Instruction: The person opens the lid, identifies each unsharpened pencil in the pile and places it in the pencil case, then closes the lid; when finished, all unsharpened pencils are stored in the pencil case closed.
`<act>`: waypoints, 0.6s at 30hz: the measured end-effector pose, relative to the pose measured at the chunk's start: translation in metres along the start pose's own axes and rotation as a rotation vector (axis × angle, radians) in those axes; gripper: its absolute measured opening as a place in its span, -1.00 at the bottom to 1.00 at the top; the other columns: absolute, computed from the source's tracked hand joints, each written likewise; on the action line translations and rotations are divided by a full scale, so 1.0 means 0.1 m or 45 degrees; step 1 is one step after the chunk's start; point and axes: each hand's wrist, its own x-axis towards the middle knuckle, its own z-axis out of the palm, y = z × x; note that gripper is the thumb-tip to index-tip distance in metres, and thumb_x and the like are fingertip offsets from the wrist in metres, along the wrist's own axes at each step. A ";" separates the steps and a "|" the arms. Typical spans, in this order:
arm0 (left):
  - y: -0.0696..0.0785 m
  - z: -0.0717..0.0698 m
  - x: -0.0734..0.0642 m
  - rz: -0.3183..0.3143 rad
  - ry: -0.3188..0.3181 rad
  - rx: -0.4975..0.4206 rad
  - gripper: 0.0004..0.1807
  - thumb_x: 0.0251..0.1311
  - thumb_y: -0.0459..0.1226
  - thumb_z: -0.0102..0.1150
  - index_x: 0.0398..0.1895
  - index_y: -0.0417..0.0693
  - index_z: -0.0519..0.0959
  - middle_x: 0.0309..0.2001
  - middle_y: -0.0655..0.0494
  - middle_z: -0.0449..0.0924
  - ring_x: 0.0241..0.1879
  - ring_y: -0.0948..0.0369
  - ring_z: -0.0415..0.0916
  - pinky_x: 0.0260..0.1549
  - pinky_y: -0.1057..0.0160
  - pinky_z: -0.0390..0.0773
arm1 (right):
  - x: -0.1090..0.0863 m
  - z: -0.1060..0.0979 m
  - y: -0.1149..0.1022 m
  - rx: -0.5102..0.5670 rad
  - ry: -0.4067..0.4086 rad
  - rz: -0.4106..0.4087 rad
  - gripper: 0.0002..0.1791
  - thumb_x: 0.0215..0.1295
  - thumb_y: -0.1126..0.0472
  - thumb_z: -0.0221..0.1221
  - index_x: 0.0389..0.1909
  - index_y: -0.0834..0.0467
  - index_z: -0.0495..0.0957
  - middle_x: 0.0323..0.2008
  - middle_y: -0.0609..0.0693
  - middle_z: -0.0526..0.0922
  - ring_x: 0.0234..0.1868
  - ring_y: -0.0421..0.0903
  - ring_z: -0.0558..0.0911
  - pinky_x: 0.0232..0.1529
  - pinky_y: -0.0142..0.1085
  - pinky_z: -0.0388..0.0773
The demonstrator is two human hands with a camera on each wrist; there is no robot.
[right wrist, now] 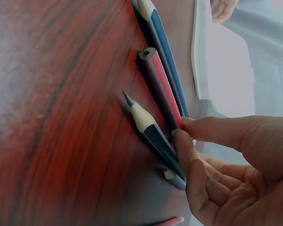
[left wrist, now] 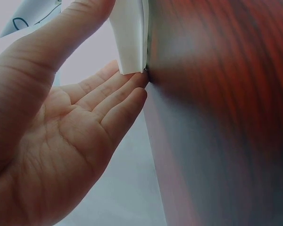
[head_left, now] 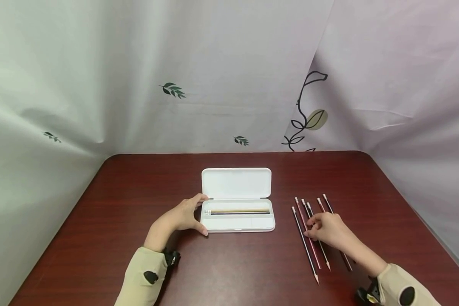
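Note:
My left hand [head_left: 183, 214] holds the left end of an open white pencil case [head_left: 229, 223], thumb at the near corner and fingers at the far one. Inside the case lie a gold pencil [head_left: 239, 210] and a dark pencil [head_left: 239, 213]. Over a loose group of pencils, my right hand [head_left: 329, 229] pinches a red pencil [right wrist: 162, 87] between thumb and index finger. On one side of it is a dark blue pencil [right wrist: 167, 54] with a sharpened tip, on the other a sharpened black pencil [right wrist: 153, 136]. The right hand covers the middles of several pencils.
The case's raised lid [head_left: 236, 182] leans back on its far side. Farther right, another red pencil [head_left: 320, 205] and a dark pencil [head_left: 327, 203] lie by the right hand. A patterned white curtain [head_left: 214, 85] hangs behind the dark red wooden table [head_left: 137, 182].

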 end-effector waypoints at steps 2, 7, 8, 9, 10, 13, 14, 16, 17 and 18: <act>0.00 -0.01 0.00 0.003 0.003 -0.003 0.00 -0.50 -0.19 0.63 0.13 -0.24 0.28 0.18 -0.22 0.40 0.19 -0.10 0.37 0.15 -0.04 0.34 | 0.02 0.00 -0.02 -0.004 0.004 -0.005 -0.76 -0.09 0.24 0.37 -0.41 0.25 0.58 -0.71 -0.15 0.57 -0.67 -0.24 0.54 -0.57 -0.35 0.43; 0.00 -0.01 0.00 -0.002 0.007 -0.005 0.00 -0.50 -0.19 0.63 0.13 -0.25 0.28 0.18 -0.22 0.40 0.20 -0.10 0.36 0.16 -0.03 0.33 | 0.10 0.01 -0.06 -0.039 0.015 -0.013 -0.86 -0.14 0.28 0.34 -0.55 0.20 0.56 -0.76 -0.15 0.54 -0.73 -0.25 0.52 -0.64 -0.36 0.43; 0.00 -0.01 0.00 0.000 0.007 0.002 0.00 -0.50 -0.19 0.63 0.13 -0.25 0.28 0.18 -0.22 0.40 0.20 -0.10 0.36 0.16 -0.04 0.34 | 0.11 0.01 -0.06 -0.042 0.009 -0.015 -0.87 -0.14 0.28 0.32 -0.57 0.20 0.55 -0.77 -0.14 0.54 -0.74 -0.24 0.51 -0.66 -0.36 0.43; 0.00 0.00 0.00 -0.006 0.005 0.000 0.00 -0.50 -0.19 0.63 0.14 -0.24 0.28 0.18 -0.21 0.40 0.20 -0.09 0.36 0.17 -0.03 0.33 | 0.13 0.00 -0.06 -0.039 -0.001 0.000 -0.89 -0.15 0.28 0.31 -0.59 0.19 0.55 -0.78 -0.14 0.54 -0.75 -0.24 0.51 -0.67 -0.36 0.43; 0.00 0.00 0.00 -0.013 0.004 -0.004 0.00 -0.50 -0.20 0.63 0.14 -0.23 0.29 0.19 -0.20 0.40 0.21 -0.08 0.35 0.17 -0.02 0.33 | 0.13 0.00 -0.06 -0.031 -0.018 0.018 -0.89 -0.15 0.28 0.29 -0.60 0.19 0.54 -0.79 -0.13 0.54 -0.76 -0.23 0.51 -0.68 -0.36 0.44; 0.01 -0.01 0.01 -0.017 -0.004 0.000 0.00 -0.50 -0.20 0.63 0.14 -0.22 0.28 0.19 -0.20 0.40 0.21 -0.07 0.35 0.17 -0.03 0.33 | 0.14 -0.03 -0.06 0.011 -0.077 0.077 -0.89 -0.11 0.26 0.27 -0.58 0.20 0.54 -0.78 -0.10 0.56 -0.76 -0.19 0.53 -0.70 -0.35 0.46; 0.01 -0.01 0.01 -0.023 -0.006 -0.008 0.00 -0.50 -0.20 0.63 0.14 -0.22 0.28 0.19 -0.20 0.39 0.21 -0.07 0.35 0.17 -0.02 0.33 | 0.14 -0.04 -0.06 0.030 -0.093 0.103 -0.88 -0.10 0.25 0.27 -0.56 0.20 0.55 -0.77 -0.10 0.56 -0.75 -0.18 0.54 -0.70 -0.34 0.46; 0.01 -0.01 0.01 -0.033 -0.009 -0.018 0.00 -0.50 -0.20 0.63 0.15 -0.21 0.28 0.20 -0.19 0.38 0.22 -0.07 0.34 0.17 -0.02 0.33 | 0.16 -0.07 -0.07 0.068 -0.107 0.138 -0.87 -0.08 0.23 0.25 -0.51 0.21 0.55 -0.75 -0.09 0.57 -0.73 -0.17 0.54 -0.69 -0.33 0.46; 0.01 0.00 0.01 -0.032 -0.009 -0.017 0.00 -0.50 -0.20 0.63 0.15 -0.21 0.28 0.20 -0.19 0.38 0.22 -0.07 0.34 0.17 -0.03 0.33 | 0.18 -0.10 -0.07 0.094 -0.108 0.140 -0.87 -0.06 0.23 0.24 -0.48 0.22 0.56 -0.73 -0.09 0.57 -0.71 -0.17 0.54 -0.68 -0.33 0.48; 0.00 0.00 0.01 -0.031 -0.010 -0.015 0.00 -0.50 -0.19 0.63 0.15 -0.20 0.28 0.20 -0.19 0.38 0.22 -0.08 0.34 0.17 -0.03 0.33 | 0.20 -0.12 -0.07 0.123 -0.103 0.148 -0.85 -0.06 0.24 0.23 -0.45 0.22 0.56 -0.71 -0.09 0.58 -0.69 -0.17 0.54 -0.67 -0.34 0.49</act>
